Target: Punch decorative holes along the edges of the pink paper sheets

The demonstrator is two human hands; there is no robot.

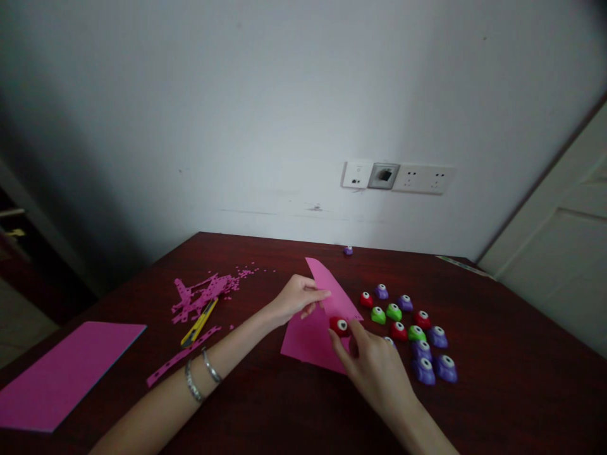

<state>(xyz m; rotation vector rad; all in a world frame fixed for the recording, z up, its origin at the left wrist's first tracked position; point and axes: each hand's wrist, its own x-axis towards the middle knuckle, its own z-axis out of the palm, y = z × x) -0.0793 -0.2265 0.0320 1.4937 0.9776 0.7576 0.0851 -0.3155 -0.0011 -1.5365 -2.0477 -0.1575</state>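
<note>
My left hand (298, 299) pinches a sheet of pink paper (329, 281) between thumb and fingers, its upper part raised and bent over. Below that, a lower pink part (308, 344) spreads toward the table; whether it is the same sheet I cannot tell. My right hand (374, 360) is closed around a small red paper punch (338, 326) with a white button, at the paper's edge. The paper partly hides how the punch sits on it. Just right of the hand stand several purple punches (423, 371), red punches (398, 331) and green punches (378, 315).
Left of my arm lie pink paper scraps (190, 298), a yellow utility knife (199, 323) and a punched pink strip (175, 365). A stack of pink paper (71, 373) is at the left edge. One purple punch (348, 250) stands near the wall, below the sockets (422, 179).
</note>
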